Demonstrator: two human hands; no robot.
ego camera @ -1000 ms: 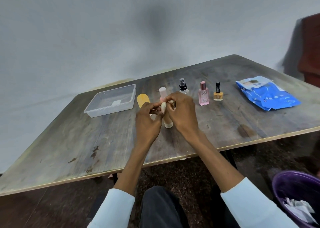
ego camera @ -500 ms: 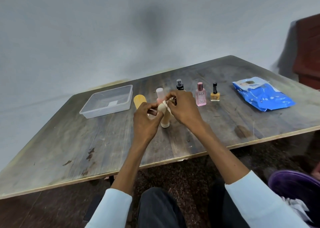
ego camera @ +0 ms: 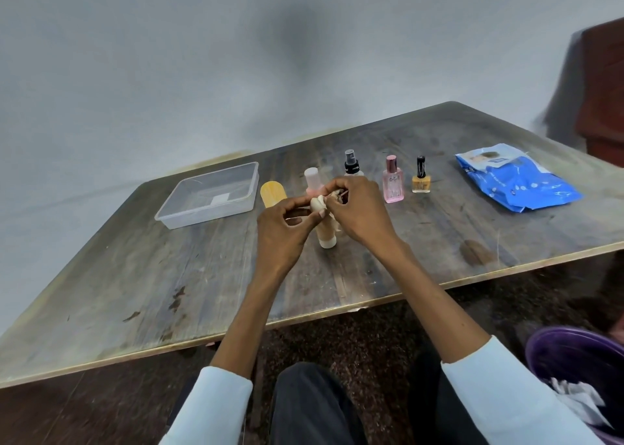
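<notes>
Over by the table's (ego camera: 169, 292) left edge there's a clear tray (ego camera: 206, 217), then a yellow board (ego camera: 273, 192) and a pink-capped bottle (ego camera: 311, 179). At mid-table, the left hand (ego camera: 283, 228) has thumb and forefinger pinched on a pale wad (ego camera: 318, 204). The right hand (ego camera: 361, 211), fingers curled, nips its other side, along with something small and brownish I can't make out. The wad lies just right of the left thumb and just left of the right fingertips, so both hands are equally near. Below stands a beige tube (ego camera: 327, 235), upright on its cap, long axis vertical. Whether the wad touches it, I can't tell. I'd expect fingertip work on that wad next. Rightward: spray bottle (ego camera: 352, 166), pink bottle (ego camera: 392, 183), yellow polish (ego camera: 421, 178), blue packet (ego camera: 516, 179).
</notes>
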